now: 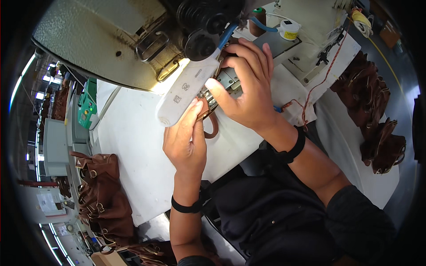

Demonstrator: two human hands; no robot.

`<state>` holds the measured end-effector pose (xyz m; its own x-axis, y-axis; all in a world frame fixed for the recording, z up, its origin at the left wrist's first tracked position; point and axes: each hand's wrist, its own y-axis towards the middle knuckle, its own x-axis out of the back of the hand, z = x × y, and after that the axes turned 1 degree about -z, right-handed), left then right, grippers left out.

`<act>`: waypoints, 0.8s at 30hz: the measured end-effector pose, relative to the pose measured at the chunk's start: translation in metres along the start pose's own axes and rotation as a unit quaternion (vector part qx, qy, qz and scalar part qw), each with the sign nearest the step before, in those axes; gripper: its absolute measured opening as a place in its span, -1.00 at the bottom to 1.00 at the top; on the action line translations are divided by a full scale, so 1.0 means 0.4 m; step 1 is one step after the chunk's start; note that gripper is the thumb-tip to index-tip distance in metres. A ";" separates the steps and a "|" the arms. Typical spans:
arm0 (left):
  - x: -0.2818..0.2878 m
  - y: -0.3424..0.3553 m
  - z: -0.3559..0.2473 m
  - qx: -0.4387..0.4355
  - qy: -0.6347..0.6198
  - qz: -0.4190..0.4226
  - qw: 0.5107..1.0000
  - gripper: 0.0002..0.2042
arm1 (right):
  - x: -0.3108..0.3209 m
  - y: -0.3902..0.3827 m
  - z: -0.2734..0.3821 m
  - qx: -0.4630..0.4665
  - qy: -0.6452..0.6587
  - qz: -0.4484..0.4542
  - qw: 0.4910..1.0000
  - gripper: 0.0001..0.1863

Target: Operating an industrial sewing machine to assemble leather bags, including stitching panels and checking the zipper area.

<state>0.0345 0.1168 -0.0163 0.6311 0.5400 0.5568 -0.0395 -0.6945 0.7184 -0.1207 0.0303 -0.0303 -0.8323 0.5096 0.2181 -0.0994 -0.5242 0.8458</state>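
At the sewing machine point(88, 35), my left hand point(186, 142) pinches a brown leather strap point(203, 107) between thumb and fingers. A curved loop of the brown leather point(214, 126) hangs just right of those fingers, over the white table. My right hand point(248, 84) is raised beside the metal work area point(229, 79), thumb and fingers apart. Its index and middle fingertips reach the edge of the machine's pale grey lamp housing point(184, 91), which partly hides them. Needle and stitching point are hidden behind the housing and my hands.
The white tabletop point(133, 146) lies around the machine. Brown leather bags are piled at left point(100, 190) and right point(364, 97). A green control box point(87, 104) stands at the left. A red cord point(326, 75) runs down at the right, and a small white bottle point(289, 29) stands behind.
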 end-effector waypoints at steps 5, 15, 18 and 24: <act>-0.012 -0.007 0.010 0.004 -0.002 -0.049 0.999 -0.63 | 0.083 -0.047 0.022 0.009 0.014 0.022 1.000 -0.85; -0.002 -0.021 0.013 -0.033 0.023 -0.002 0.999 -0.67 | 0.072 -0.067 0.139 -0.424 0.409 0.225 0.776 -0.81; -0.003 -0.033 0.011 -0.024 0.002 -0.021 1.000 -0.69 | 0.072 -0.066 0.148 -0.449 0.483 0.193 0.726 -0.82; 0.005 -0.011 0.006 -0.027 0.003 0.010 1.000 -0.73 | 0.072 -0.073 0.137 -0.468 0.519 0.200 0.687 -0.79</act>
<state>0.0378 0.1198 -0.0190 0.6253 0.5297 0.5730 -0.0939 -0.6779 0.7291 -0.1118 0.0976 -0.0218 -0.7873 -0.3093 -0.5333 0.3479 -0.9371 0.0299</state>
